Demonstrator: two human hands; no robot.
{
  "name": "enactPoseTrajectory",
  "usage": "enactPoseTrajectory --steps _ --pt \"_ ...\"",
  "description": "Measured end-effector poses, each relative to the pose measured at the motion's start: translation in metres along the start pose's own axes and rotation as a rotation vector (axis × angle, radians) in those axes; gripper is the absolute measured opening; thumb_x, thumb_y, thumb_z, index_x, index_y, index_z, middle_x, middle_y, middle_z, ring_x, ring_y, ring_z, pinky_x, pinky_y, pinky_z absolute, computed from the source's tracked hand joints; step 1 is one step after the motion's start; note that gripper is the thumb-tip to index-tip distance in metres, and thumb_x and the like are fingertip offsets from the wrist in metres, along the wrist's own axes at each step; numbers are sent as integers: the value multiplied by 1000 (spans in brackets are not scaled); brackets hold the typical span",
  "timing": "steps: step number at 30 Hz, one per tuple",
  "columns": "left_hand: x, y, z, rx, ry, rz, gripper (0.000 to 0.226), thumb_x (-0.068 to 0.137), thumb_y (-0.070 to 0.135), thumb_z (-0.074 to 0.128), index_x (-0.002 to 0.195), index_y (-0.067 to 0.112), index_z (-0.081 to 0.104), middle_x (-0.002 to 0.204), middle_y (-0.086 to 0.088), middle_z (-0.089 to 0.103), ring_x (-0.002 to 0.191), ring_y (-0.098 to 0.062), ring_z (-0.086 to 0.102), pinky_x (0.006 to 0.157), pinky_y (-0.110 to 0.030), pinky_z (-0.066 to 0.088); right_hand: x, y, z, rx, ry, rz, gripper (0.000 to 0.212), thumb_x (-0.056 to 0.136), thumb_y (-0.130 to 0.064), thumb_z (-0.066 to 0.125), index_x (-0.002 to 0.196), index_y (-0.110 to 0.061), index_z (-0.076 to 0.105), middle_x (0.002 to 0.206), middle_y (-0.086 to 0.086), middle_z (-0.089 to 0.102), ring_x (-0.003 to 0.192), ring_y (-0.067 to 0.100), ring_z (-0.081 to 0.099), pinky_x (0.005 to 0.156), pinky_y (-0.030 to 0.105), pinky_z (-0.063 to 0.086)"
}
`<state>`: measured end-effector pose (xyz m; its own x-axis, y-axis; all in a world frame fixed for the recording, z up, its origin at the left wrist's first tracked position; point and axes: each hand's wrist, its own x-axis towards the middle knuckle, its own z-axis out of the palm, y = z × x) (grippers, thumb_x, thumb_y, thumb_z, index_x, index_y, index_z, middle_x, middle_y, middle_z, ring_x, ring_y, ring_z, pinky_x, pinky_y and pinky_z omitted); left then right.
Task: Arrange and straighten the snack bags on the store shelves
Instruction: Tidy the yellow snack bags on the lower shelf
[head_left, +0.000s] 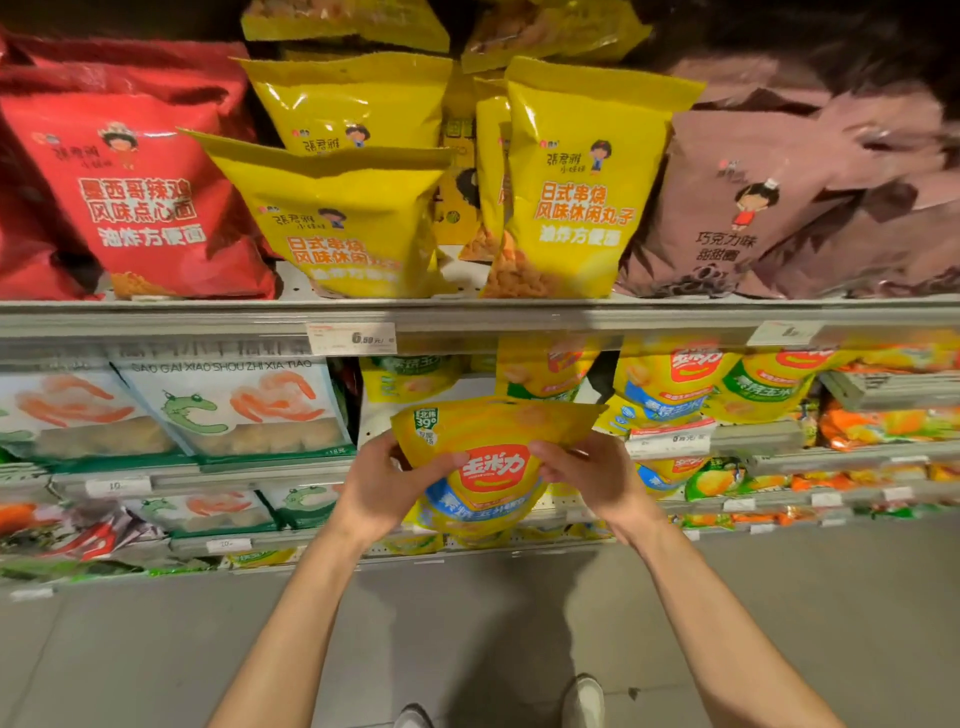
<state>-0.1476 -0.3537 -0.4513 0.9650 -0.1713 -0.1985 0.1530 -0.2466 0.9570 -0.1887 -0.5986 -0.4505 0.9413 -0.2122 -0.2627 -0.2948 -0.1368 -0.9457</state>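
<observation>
Shoes (582, 699) stood on grey floor (467, 623) nearest the camera, below the corn snack bag (488, 467). Left hand (382, 486) gripped that bag's left edge, thumb across its front; right hand (587, 475) gripped the right edge likewise. The bag was yellow-orange with a red logo and blue band, tilted slightly, held clear in front of the middle shelf. Left of it stood white shrimp-print bags (228, 405); directly behind was an open gap; right of it, matching corn bags (670, 384). Above ran the shelf rail (519, 317).
</observation>
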Motion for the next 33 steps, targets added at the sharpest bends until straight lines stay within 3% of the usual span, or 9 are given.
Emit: enactPoseTrajectory --steps 4,8,13,15,18,22,25,28,33 --pt "0 21 43 -12 -24 21 38 69 34 91 102 27 75 93 20 77 88 0 72 74 -23 57 -2 -5 -48 74 28 -75 11 90 -16 76 86 -6 76 71 8 71 68 17 67 69 27 59" --pt "0 45 96 22 -63 -7 37 68 31 93 97 28 70 86 16 77 75 1 72 58 -12 53 4 -6 -103 10 -1 -130 16 93 -20 73 80 -11 75 71 9 72 73 22 69 59 23 54" --pt "-2 67 177 144 -81 54 20 78 27 88 84 36 70 58 29 66 53 13 60 54 -6 45 27 9 -176 2 -59 -97 46 79 -47 80 89 -2 76 87 17 77 90 33 75 89 47 59" --pt "-2 74 208 172 -51 21 18 75 35 89 73 38 72 57 28 66 52 13 58 58 -9 46 36 12 -206 8 -91 -88 48 80 -47 80 95 -2 75 90 15 78 82 24 74 70 32 62" --pt "3 82 249 168 -9 52 35 64 46 94 91 54 73 91 31 74 87 13 67 83 -21 54 45 12 -245 74 -90 -52 20 91 -26 74 87 -7 72 76 7 72 65 6 65 46 17 44" --pt "6 88 295 111 30 74 62 57 58 93 107 28 73 103 -7 78 89 -20 73 86 -49 60 54 23 -283 151 -103 -82 6 89 -19 77 90 -13 76 80 5 73 71 14 65 76 39 52" --pt "7 92 312 52 59 47 57 64 41 92 115 29 70 106 -1 79 98 -24 75 86 -44 62 60 26 -305 135 -190 -94 15 89 -18 77 104 -14 74 85 2 75 77 13 69 82 36 56" --pt "7 87 313 94 93 26 30 70 36 89 95 38 74 95 -10 79 87 -33 76 75 -55 63 73 35 -323 190 -296 -18 29 88 -9 77 114 -21 72 108 -2 77 101 14 73 91 36 59" --pt "1 81 304 110 158 28 29 67 39 86 91 35 70 91 -2 79 84 -24 76 82 -48 63 98 52 -318 60 -54 -56 49 90 -7 74 136 -22 62 140 -1 61 128 14 57 107 43 50"
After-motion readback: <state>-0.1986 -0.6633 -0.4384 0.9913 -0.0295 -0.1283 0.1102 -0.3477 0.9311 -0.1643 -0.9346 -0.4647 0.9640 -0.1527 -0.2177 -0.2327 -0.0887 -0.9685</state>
